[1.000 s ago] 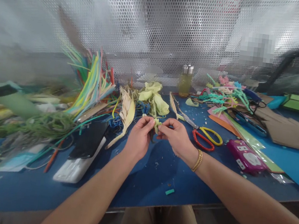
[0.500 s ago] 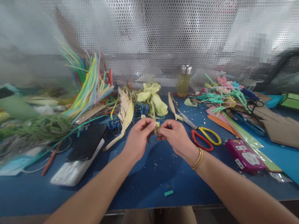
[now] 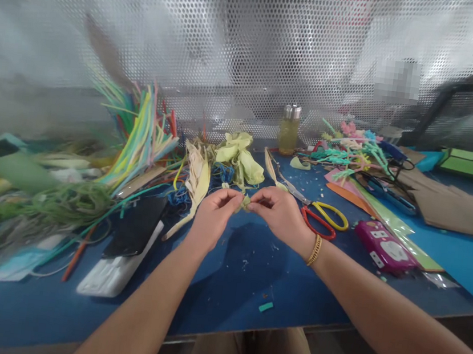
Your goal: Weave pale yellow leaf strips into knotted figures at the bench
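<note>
My left hand (image 3: 217, 212) pinches a small yellow-green piece (image 3: 245, 202), which looks like a scrap of husk, between thumb and fingers. From the other side my right hand (image 3: 277, 212), with a gold bracelet (image 3: 315, 251) at the wrist, grips the same piece. Both sets of fingers nearly meet above the blue table (image 3: 245, 281) and hide much of the piece. Left of my left hand lies a dry corn husk (image 3: 197, 181). Behind the hands sits a pale green leafy bunch (image 3: 241, 157). Scissors (image 3: 322, 213) with red and yellow handles lie beyond my right hand.
Phone (image 3: 138, 225) on a white object (image 3: 110, 276) at left, beside tangled green strands (image 3: 70, 197) and colourful stems (image 3: 138, 136). A bottle (image 3: 289, 129) stands before the perforated metal screen (image 3: 256, 47). Purple case (image 3: 385, 247) and coloured paper (image 3: 462, 265) lie at right.
My hands have shifted slightly, and my fingertips are now level and closer around the yellow-green piece. The other things on the table stay put; the view has moved slightly.
</note>
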`<state>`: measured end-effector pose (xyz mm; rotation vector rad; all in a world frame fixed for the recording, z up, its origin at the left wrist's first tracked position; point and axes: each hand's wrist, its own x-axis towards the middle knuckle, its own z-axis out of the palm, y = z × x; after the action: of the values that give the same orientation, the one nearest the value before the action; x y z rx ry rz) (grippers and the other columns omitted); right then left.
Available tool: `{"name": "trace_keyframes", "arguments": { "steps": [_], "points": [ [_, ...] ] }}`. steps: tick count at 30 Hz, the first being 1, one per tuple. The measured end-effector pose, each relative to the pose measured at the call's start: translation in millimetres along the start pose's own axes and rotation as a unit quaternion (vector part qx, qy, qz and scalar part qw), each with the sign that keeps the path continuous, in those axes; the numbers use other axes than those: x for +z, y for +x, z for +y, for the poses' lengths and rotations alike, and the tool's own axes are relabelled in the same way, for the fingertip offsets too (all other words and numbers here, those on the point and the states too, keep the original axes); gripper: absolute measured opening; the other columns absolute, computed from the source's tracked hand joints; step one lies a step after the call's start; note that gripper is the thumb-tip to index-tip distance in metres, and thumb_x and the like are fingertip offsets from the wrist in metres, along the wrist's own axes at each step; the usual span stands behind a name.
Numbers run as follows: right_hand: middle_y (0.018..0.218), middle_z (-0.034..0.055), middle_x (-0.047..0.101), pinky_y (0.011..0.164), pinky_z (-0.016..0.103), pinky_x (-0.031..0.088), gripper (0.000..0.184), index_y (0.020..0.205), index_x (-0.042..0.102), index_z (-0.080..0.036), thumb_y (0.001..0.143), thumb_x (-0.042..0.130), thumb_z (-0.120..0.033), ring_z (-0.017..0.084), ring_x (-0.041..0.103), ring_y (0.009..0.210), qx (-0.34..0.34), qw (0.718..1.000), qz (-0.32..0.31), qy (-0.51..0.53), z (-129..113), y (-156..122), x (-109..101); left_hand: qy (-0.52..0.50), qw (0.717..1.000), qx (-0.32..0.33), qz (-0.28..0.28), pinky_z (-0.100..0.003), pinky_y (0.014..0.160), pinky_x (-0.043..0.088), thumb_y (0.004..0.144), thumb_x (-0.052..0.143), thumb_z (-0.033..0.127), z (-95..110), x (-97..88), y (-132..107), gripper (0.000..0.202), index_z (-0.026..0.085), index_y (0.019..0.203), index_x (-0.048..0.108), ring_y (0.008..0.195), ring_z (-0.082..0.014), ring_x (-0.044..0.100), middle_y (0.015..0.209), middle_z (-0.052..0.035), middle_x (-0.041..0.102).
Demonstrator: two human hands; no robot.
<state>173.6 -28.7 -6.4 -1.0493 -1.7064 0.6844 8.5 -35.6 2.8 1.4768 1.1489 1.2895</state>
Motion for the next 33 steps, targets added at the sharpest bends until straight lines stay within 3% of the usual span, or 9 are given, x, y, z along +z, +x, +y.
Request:
{"name": "trace_keyframes", "arguments": {
  "steps": [11,17,23,28,33],
  "points": [
    [0.081,0.0023,0.071,0.073,0.032,0.054,0.007,0.083,0.068,-0.02,0.078,0.068,-0.024,0.016,0.066,0.075,0.03,0.995,0.004,0.094,-1.8,0.3,-2.6,-0.089,0.995,-0.04,0.007,-0.027,0.068,0.046,0.07,0.076,0.032,-9.0,-1.3,4.0,0.022,0.015,0.084,0.072,0.067,-0.0127,0.057,0.076,-0.0034,0.067],
    [0.079,0.0013,0.069,0.073,0.03,0.053,0.021,0.093,0.066,-0.019,0.074,0.074,-0.024,0.015,0.065,0.074,0.031,0.992,0.015,0.123,-0.7,1.5,-4.7,-0.143,0.987,-0.066,-0.005,-0.025,0.063,0.046,0.067,0.08,0.028,-2.3,0.2,1.5,0.024,0.016,0.085,0.071,0.064,-0.0109,0.057,0.071,-0.0014,0.066],
    [0.08,0.0024,0.07,0.071,0.03,0.052,0.026,0.104,0.07,-0.018,0.078,0.069,-0.026,0.015,0.065,0.074,0.045,0.995,-0.022,0.091,-3.4,0.0,-6.2,-0.109,0.992,-0.059,-0.019,-0.025,0.061,0.046,0.069,0.077,0.03,-2.9,0.5,2.5,0.023,0.015,0.087,0.073,0.062,-0.0118,0.056,0.071,-0.0028,0.066],
    [0.078,0.0024,0.067,0.066,0.028,0.044,0.012,0.082,0.071,-0.018,0.08,0.069,-0.03,0.014,0.059,0.071,0.017,0.999,-0.022,-0.032,-3.2,-0.3,-6.2,-0.03,0.999,-0.023,-0.006,-0.025,0.06,0.043,0.074,0.073,0.031,-8.5,-3.2,5.4,0.02,0.016,0.086,0.072,0.064,-0.0125,0.055,0.073,-0.0031,0.067],
    [0.07,-0.0009,0.061,0.063,0.026,0.041,0.018,0.071,0.06,-0.019,0.084,0.063,-0.031,0.012,0.053,0.065,0.027,0.999,-0.016,0.019,-1.5,-0.5,-1.6,0.025,0.999,0.023,0.015,-0.025,0.064,0.043,0.08,0.067,0.033,-16.8,-6.5,7.2,0.015,0.019,0.086,0.069,0.066,-0.0135,0.055,0.071,-0.0006,0.063]
  ]
}}
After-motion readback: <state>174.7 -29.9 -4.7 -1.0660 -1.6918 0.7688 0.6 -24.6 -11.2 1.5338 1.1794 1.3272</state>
